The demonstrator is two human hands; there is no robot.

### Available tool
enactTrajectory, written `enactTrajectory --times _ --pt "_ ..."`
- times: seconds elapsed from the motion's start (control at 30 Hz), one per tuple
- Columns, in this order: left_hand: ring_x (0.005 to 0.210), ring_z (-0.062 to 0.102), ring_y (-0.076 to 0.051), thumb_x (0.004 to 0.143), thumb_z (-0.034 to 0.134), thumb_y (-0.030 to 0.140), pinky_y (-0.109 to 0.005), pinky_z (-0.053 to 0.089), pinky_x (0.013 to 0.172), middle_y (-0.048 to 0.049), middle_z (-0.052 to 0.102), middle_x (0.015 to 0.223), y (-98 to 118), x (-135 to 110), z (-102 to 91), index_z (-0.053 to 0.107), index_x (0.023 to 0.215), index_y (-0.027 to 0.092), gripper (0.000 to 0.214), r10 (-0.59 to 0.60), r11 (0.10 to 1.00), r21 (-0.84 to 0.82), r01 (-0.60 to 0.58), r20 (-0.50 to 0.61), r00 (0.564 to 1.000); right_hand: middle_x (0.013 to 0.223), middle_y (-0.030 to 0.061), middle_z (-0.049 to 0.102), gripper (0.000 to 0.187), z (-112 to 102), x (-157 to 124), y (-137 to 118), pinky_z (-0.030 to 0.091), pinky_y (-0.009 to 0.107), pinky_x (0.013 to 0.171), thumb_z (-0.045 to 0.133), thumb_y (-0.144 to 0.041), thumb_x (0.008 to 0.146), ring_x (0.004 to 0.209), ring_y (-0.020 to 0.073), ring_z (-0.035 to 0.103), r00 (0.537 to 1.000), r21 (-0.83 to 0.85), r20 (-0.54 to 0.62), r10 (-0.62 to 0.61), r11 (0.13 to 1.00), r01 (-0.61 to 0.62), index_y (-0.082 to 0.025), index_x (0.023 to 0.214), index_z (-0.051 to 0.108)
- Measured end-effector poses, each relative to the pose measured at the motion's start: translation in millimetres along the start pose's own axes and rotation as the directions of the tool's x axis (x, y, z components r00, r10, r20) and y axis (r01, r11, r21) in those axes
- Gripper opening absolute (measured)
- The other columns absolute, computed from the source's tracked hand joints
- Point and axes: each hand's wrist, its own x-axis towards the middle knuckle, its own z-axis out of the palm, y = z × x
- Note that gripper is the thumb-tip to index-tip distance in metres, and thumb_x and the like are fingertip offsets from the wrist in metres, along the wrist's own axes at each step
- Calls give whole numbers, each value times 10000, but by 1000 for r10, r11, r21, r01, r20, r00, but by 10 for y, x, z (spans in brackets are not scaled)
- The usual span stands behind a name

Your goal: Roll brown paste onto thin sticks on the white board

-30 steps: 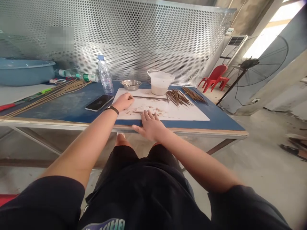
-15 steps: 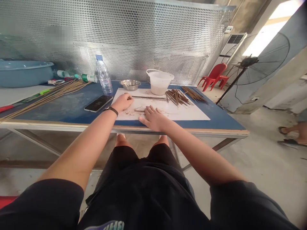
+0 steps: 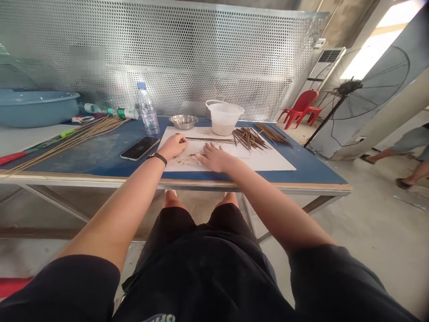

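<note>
From the head camera, the white paper sheet (image 3: 271, 164) lies on the blue top of the counter (image 3: 90, 157), its near edge just short of the counter's front rim, with a strip of blue showing between them. Both forearms reach in over that rim, and both hands sit on the sheet, near each other. The left hand (image 3: 173, 146) is turned slightly inward, its fingers (image 3: 182, 140) curled together; whether they pinch anything small, I cannot tell. A dark wristband (image 3: 157, 158) circles that wrist. The right hand (image 3: 214, 158) lies palm down, its fingers (image 3: 204, 153) spread apart and reaching toward a short thin stick (image 3: 197, 154) among brown crumbs on the paper. A long thin stick (image 3: 209, 139) lies across the sheet just beyond both hands. Past it, a heap of rough brown sticks (image 3: 250, 138) rests on the paper's far edge, and a looser bunch of sticks (image 3: 273, 135) sits beside it on the blue top. To the left are a black phone (image 3: 140, 148) and a long sheaf of slender sticks (image 3: 73, 138). Along the back stand a clear plastic water bottle (image 3: 147, 112), a steel bowl (image 3: 183, 121) and a white plastic tub (image 3: 224, 117), before a perforated metal screen (image 3: 201, 58).
</note>
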Motion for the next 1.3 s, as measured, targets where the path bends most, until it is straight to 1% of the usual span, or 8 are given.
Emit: enactTrajectory --times 0.17,0.33,0.43,0.67,0.77,1.0,1.17,1.3 --pt "667 558 -197 905 675 302 -319 397 603 -43 659 811 -10 7 3 590 844 232 126 15 1000 13 -15 -20 1000 1891 245 123 1126 141 -247 -211 66 622 1414 -10 -789 1074 1777 398 47 998 -13 16 -66 998 66 58 1789 184" --pt "658 561 -204 887 691 327 -326 389 590 -55 682 840 -59 51 21 612 881 227 128 11 1000 4 -11 2 1000 1876 281 142 1211 272 -545 -266 65 648 1406 -38 -849 1037 1767 437 85 993 -5 -12 -114 993 114 76 1779 202" --pt "664 570 -206 873 703 326 -325 396 593 -60 699 852 -72 64 23 615 878 225 135 7 1000 6 -7 -13 1000 1871 286 163 1211 264 -471 -232 75 657 1401 -20 -857 1039 1766 440 97 995 1 -36 -93 996 93 76 1778 208" --pt "646 555 -193 887 696 321 -324 395 602 -45 706 839 -25 29 -2 617 876 225 125 5 1000 23 -4 -13 1000 1881 248 199 1094 48 -54 -77 93 623 1409 -26 -758 1083 1775 389 95 1000 -13 5 -5 1000 6 38 1781 250" --pt "660 568 -196 888 699 312 -325 397 616 -40 697 821 -22 33 4 610 852 225 129 2 1000 22 -2 -28 1000 1890 234 169 1092 69 -133 -68 81 619 1413 -22 -751 1082 1778 386 62 1000 -28 9 -29 999 30 51 1787 209" --pt "671 567 -198 921 710 294 -320 401 614 -42 685 813 -24 42 20 612 857 220 138 -3 1000 26 4 -18 1000 1892 233 128 1190 280 -567 -161 10 692 1392 -37 -842 1039 1771 440 -22 999 -31 -29 -44 999 43 54 1794 169" --pt "624 540 -184 943 694 285 -319 390 570 -33 668 808 21 -2 -3 599 862 226 138 -23 1000 9 23 -13 1000 1896 217 143 1095 193 -290 -107 64 701 1390 -2 -771 1080 1772 435 17 999 -29 -31 27 999 -28 38 1799 165" --pt "561 492 -173 969 691 319 -322 369 530 -18 633 768 45 -38 -27 582 878 239 163 -42 999 14 41 25 999 1910 184 127 1019 51 -20 -12 38 662 1404 23 -729 1103 1779 398 -5 996 -29 18 82 996 -81 -17 1813 194"
